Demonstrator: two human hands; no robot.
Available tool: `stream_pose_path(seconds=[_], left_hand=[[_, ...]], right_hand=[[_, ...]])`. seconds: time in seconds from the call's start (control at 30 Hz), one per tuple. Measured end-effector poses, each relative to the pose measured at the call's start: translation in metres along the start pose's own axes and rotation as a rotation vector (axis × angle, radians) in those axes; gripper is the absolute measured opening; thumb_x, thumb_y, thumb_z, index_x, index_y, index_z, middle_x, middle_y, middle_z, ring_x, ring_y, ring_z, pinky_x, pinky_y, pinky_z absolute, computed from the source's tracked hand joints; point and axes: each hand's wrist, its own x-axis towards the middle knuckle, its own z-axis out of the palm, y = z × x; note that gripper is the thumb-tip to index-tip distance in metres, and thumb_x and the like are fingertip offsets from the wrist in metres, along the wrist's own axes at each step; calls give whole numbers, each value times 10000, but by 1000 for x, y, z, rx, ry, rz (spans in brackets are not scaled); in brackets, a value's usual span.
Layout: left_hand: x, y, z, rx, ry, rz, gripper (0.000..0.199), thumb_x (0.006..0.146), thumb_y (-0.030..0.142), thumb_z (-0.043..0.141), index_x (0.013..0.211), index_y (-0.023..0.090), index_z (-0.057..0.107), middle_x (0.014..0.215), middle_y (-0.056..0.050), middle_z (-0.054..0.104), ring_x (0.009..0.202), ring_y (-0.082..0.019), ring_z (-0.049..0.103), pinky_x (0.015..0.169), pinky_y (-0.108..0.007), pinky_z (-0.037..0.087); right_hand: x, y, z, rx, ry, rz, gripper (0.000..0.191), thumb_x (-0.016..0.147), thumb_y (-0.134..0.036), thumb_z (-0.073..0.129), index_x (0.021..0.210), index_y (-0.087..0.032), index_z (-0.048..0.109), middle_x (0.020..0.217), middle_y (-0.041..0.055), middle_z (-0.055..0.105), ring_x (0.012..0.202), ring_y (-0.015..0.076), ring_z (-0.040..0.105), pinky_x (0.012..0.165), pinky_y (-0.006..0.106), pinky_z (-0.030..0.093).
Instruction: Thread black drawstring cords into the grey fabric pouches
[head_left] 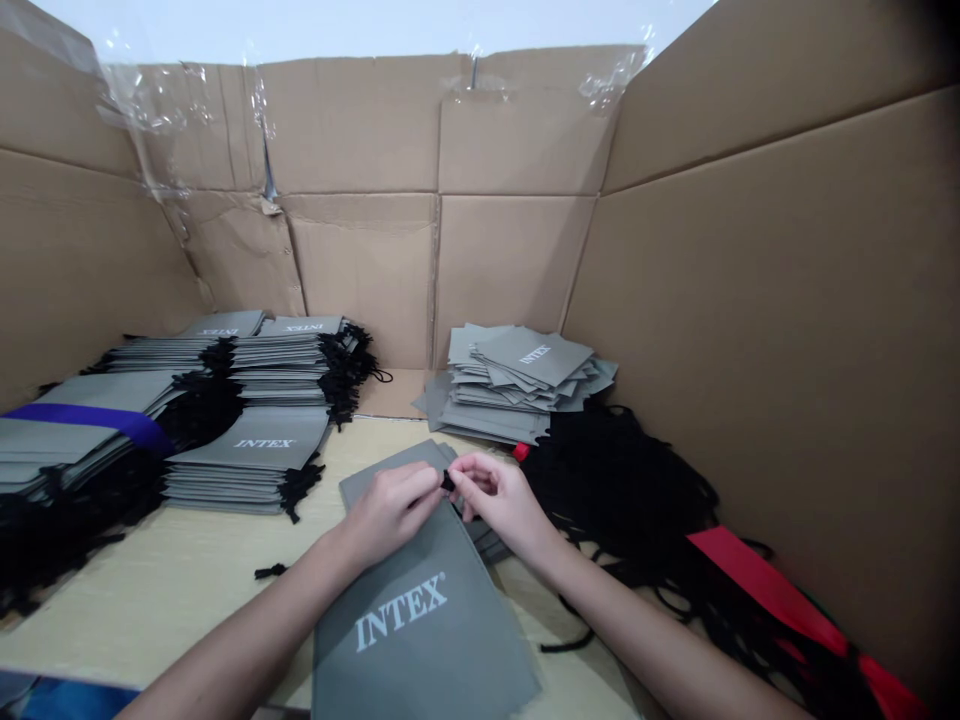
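Observation:
A grey pouch (420, 640) printed with INTEX lies in front of me, partly under my left forearm. At its upper end, my left hand (394, 505) and my right hand (499, 495) meet, fingertips almost touching. Both pinch a small black piece (448, 481), which looks like cord; its exact form is mostly hidden by the fingers. Another grey edge shows behind the pouch, beneath my hands. A black cord end (270, 572) sticks out left of my left forearm.
Stacked grey pouches (262, 445) with black cords stand at the left, one bundle under a purple band (90, 418). Loose grey pouches (525, 370) are piled behind my right hand. Black cords (622, 480) and a red strip (765, 585) lie right. Cardboard walls (360, 250) surround the table (202, 570).

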Motion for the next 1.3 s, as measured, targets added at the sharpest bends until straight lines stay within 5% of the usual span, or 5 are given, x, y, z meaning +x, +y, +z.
stream_pose_path(seconds=[0.2, 0.63, 0.87, 1.3], left_hand=[[3, 0, 0, -55, -2, -112, 124, 855, 204, 434, 762, 174, 510, 704, 5, 561, 623, -111, 509, 578, -204, 375], [6, 4, -5, -203, -61, -220, 99, 823, 258, 501, 784, 180, 548, 731, 17, 602, 621, -109, 510, 584, -202, 378], [9, 0, 1, -334, -97, -310, 112, 803, 278, 519, 780, 170, 541, 726, 15, 576, 634, -113, 489, 577, -209, 366], [11, -8, 8, -596, -55, -428, 166, 782, 311, 535, 765, 159, 472, 688, 31, 486, 602, -89, 429, 553, -193, 327]], right_hand=[[1, -1, -2, 56, -60, 9, 254, 794, -388, 546, 915, -164, 550, 695, -3, 573, 486, 88, 514, 493, 219, 420], [10, -5, -20, 15, -218, 130, 312, 765, -453, 564, 686, -151, 544, 527, -21, 552, 499, 101, 508, 518, 207, 377], [5, 3, -20, -416, -145, -77, 174, 871, -330, 434, 801, -205, 533, 565, -34, 563, 524, 122, 520, 536, 218, 359], [10, 13, -12, -156, -57, -31, 249, 879, -405, 405, 790, -188, 490, 665, -14, 582, 490, 103, 525, 483, 203, 380]])
